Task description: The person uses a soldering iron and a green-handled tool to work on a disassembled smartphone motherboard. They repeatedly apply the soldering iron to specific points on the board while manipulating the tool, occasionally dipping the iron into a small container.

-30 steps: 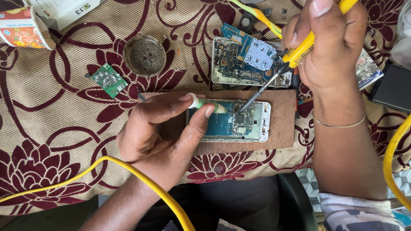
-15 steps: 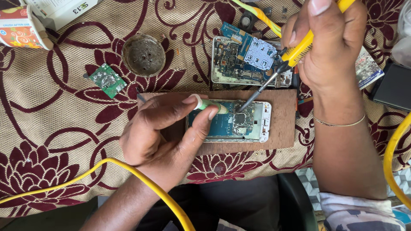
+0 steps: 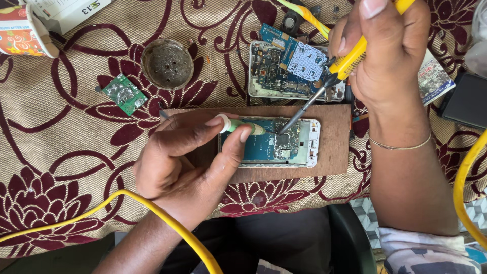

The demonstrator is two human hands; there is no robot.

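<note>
The right hand (image 3: 390, 50), at the upper right of the frame, is wrapped tight around the yellow handle of a soldering iron (image 3: 335, 71), whose dark tip slants down and left onto the board of an opened phone (image 3: 274, 143). The left hand (image 3: 187, 157), low and left of centre, pinches a slim green-tipped tool (image 3: 241, 126) between thumb and forefinger, its point lying on the same board just beside the iron's tip. The phone rests flat on a brown board (image 3: 335, 152) at the middle of the frame. Above that lies a second opened phone (image 3: 284, 71) with blue circuit parts showing. Further left sit a round, grimy tin (image 3: 167, 64) and a small green circuit board (image 3: 124, 94), well apart on the flowered cloth (image 3: 61, 152) covering the counter. A yellow cable (image 3: 152, 213) curves across the lower left.
</note>
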